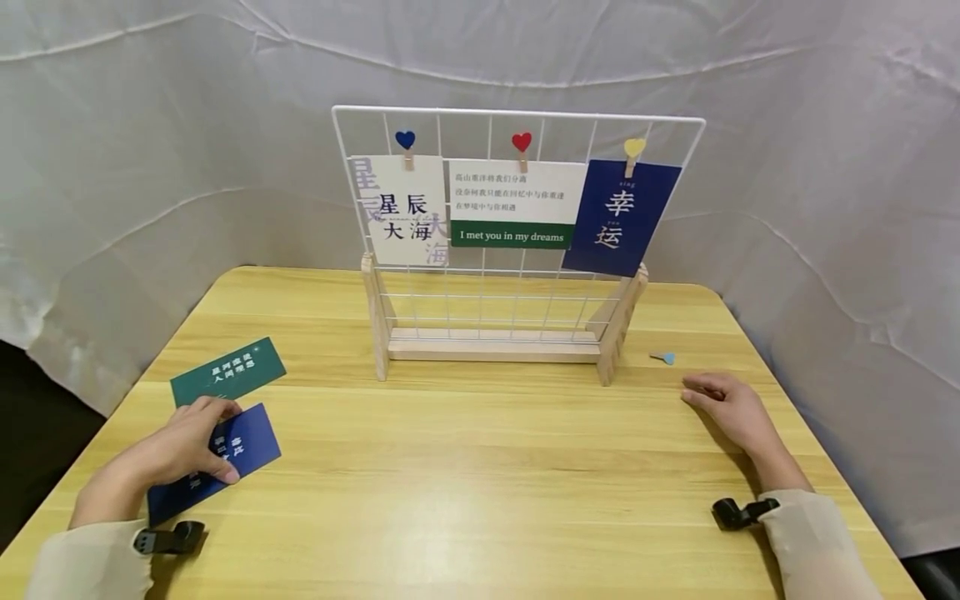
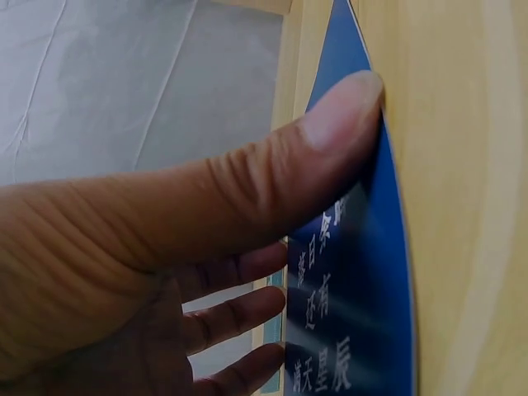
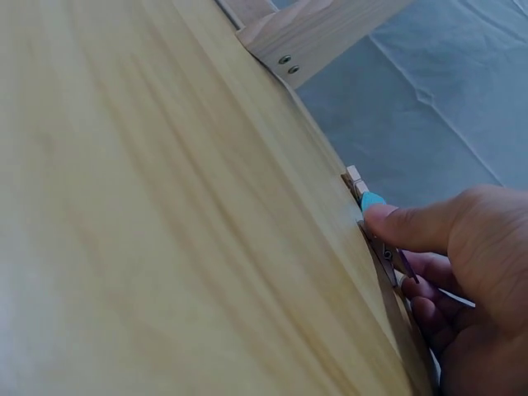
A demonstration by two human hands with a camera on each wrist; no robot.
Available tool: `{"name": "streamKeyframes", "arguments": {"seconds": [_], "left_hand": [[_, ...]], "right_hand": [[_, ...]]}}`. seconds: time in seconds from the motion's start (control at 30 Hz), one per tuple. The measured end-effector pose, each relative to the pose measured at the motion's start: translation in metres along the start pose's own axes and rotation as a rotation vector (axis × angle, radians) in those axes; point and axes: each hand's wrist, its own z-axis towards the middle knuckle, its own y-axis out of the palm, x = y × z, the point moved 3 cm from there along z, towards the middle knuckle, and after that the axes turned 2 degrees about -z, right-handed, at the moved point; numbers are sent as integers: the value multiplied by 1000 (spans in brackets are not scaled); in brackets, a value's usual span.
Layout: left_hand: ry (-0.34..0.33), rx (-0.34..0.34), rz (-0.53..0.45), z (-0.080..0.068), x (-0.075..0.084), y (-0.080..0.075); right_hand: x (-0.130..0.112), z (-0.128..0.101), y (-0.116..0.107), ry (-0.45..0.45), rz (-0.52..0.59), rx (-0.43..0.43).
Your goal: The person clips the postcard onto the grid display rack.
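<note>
While left hand (image 1: 182,446) pinches, blue card (image 1: 247,446) slants up-right

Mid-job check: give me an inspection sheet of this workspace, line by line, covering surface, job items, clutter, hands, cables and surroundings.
Surface: light wooden table, bare in the middle.
Job's things: blue card flat on the table under the left hand; green card lying just beyond it; small blue-tipped wooden clip on the table near the right hand.
Clutter: white wire grid stand on a wooden base, with three cards hung by heart clips.
Hands: left hand pinches the blue card, thumb on top. Right hand rests on the table; the wrist view shows its thumb at the clip.
Cables: nothing seen.
Surroundings: white cloth backdrop all round.
</note>
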Motion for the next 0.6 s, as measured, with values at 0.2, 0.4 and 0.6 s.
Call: {"name": "streamKeyframes", "arguments": {"seconds": [0.2, 0.4, 0.6], "left_hand": [[20, 13, -71, 0, -4, 0], [58, 17, -154, 4, -12, 1], [36, 31, -194, 4, -15, 1]], "right_hand": [[-3, -2, -1, -8, -24, 22], [-1, -2, -2, 0, -31, 30], [2, -3, -7, 23, -63, 21]]}}
